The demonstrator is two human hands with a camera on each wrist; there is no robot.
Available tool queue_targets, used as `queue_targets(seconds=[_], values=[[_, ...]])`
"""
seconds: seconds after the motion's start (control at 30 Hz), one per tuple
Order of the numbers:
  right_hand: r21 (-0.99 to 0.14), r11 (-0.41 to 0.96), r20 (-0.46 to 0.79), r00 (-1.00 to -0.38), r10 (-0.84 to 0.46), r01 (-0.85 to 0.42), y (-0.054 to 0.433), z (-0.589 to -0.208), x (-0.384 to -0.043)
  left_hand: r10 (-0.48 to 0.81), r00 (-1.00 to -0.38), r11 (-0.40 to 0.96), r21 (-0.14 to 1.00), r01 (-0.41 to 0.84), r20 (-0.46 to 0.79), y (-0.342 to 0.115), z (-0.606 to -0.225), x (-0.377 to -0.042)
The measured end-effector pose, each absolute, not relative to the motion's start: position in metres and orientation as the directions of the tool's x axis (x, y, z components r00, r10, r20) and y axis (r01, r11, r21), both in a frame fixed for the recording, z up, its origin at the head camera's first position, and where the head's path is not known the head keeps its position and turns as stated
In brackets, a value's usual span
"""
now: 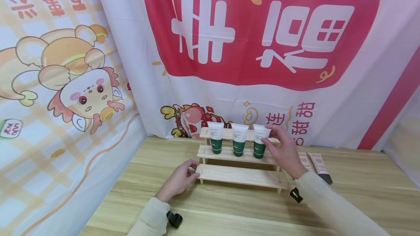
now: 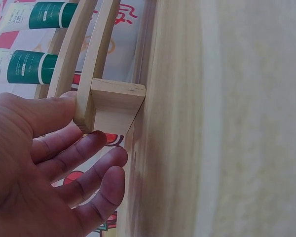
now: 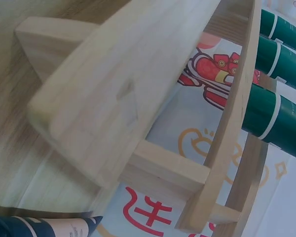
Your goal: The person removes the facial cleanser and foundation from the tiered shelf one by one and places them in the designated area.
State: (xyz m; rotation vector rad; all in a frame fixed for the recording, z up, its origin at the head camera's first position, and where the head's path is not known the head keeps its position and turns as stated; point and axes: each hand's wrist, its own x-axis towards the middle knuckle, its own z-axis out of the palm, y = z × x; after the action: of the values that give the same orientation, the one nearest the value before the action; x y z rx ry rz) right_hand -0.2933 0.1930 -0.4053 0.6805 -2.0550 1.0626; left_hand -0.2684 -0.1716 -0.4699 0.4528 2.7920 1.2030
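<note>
A three-tier wooden display rack (image 1: 242, 176) stands on the table. On its middle shelf three white-and-green squeeze tubes stand upright in a row, caps down: a left tube (image 1: 215, 139), a middle tube (image 1: 239, 141) and a right tube (image 1: 259, 144). My right hand (image 1: 287, 153) pinches the right tube near its white upper end, its cap at the shelf. At the lowest shelf's left end, my left hand (image 1: 179, 179) grips the plank, thumb on top and fingers beneath; the left wrist view shows this thumb (image 2: 56, 112) on the wood. The right wrist view shows no hand.
Two beige-pink tubes with dark caps, one of them a BB tube (image 1: 319, 166), lie on the wooden table (image 1: 370, 196) to the right of the rack, partly behind my right hand. A printed cloth (image 1: 197, 94) hangs close behind the rack, another along the left side.
</note>
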Motion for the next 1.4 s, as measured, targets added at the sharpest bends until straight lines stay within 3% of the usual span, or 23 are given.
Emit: queue_targets(seconds=[0.4, 0.93, 1.2, 1.4], values=[[-0.492, 0.528, 0.756, -0.640, -0.135, -0.692, 0.198, -0.399, -0.279, 0.291, -0.956, 0.655, 0.719, 0.230, 0.041, -0.171, -0.471, -0.268], [-0.402, 0.667, 0.718, -0.668, -0.195, -0.627, 0.242, -0.389, -0.237, 0.311, -0.948, 0.650, 0.711, 0.268, 0.073, -0.172, -0.472, -0.269], [-0.405, 0.737, 0.616, -0.757, -0.218, -0.542, 0.266, -0.401, -0.208, 0.307, -0.950, 0.654, 0.712, 0.255, 0.059, -0.172, -0.472, -0.269], [-0.506, 0.768, 0.406, -0.894, -0.191, -0.394, 0.282, -0.411, -0.193, 0.307, -0.950, 0.654, 0.711, 0.258, 0.062, -0.174, -0.473, -0.271]])
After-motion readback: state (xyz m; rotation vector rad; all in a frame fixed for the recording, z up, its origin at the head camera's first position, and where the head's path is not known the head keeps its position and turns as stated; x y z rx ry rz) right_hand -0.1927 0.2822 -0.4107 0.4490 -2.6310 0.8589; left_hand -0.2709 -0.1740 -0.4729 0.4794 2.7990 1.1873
